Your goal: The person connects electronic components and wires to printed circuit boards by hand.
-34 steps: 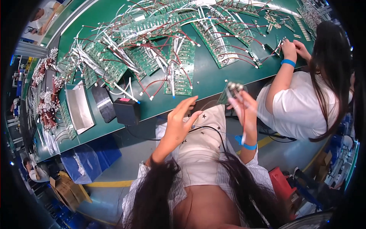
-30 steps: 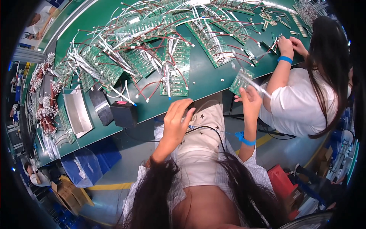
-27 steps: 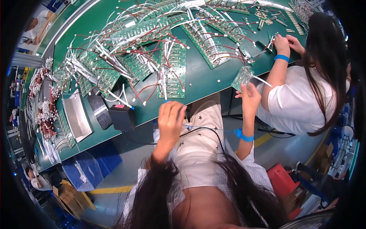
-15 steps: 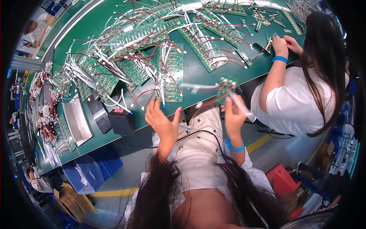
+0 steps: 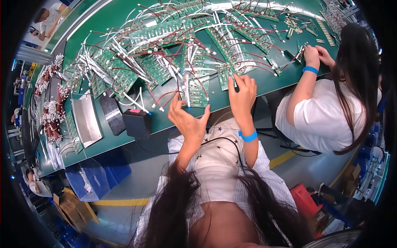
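My right hand (image 5: 243, 98) pinches the near edge of a small green circuit board (image 5: 224, 77) over the table's front edge. That board lies close beside a larger panel of circuit boards (image 5: 199, 87), with red and white wires across it. At the panel's near left corner is my left hand (image 5: 189, 123), its thumb and fingers spread apart and nothing gripped between them. Its fingertips are close to a white cable (image 5: 188, 93) with a blue end; I cannot tell whether they touch it.
Several wired boards (image 5: 120, 68) cover the green table (image 5: 165, 120). To the left stand a black box (image 5: 137, 124), a metal tray (image 5: 86, 120) and bundles of red-and-white wires (image 5: 53, 111). A co-worker (image 5: 326, 107) handles parts at the right.
My right hand has carried the small board up and left, from beyond the table's edge to beside the panel. My left hand stays spread near the panel's corner. The view has shifted slightly.
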A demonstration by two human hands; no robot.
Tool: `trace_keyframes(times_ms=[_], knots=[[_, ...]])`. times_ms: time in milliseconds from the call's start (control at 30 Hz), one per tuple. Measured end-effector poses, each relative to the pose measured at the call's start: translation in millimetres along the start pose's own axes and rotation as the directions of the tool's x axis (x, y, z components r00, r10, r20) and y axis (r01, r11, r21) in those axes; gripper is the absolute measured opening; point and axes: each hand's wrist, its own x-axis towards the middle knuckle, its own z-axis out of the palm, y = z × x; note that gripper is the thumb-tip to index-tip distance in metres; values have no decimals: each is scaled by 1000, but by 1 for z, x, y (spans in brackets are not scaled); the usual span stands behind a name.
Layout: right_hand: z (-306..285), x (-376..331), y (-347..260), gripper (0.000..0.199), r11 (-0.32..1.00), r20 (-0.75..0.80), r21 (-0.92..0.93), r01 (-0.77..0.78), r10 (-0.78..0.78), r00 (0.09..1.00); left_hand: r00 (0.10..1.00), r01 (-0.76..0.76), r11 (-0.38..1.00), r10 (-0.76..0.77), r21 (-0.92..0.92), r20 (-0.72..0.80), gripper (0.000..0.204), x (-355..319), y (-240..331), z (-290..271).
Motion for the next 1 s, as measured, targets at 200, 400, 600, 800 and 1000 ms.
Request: trace_keyframes(times_ms=[200,400,600,800,1000], knots=[[-15,-19,-10,22,992,-107,40,122,-118,987,982,185,903,-187,-388,33,81,-11,-1,-19],[-10,-34,-37,27,312,826,546,-777,-47,562,979,202,882,-181,-425,91,89,-16,7,-46],[-6,-21,-48,29,-219,867,382,-898,-251,430,991,119,893,-132,-435,0,91,-15,20,-63],[-21,-19,-56,30,-389,850,197,-900,-389,354,968,-216,878,136,-426,-211,95,-5,27,-69],[-27,-30,-71,31,-460,643,348,-817,-517,565,993,-64,611,-43,-789,-114,103,-26,25,-77]])
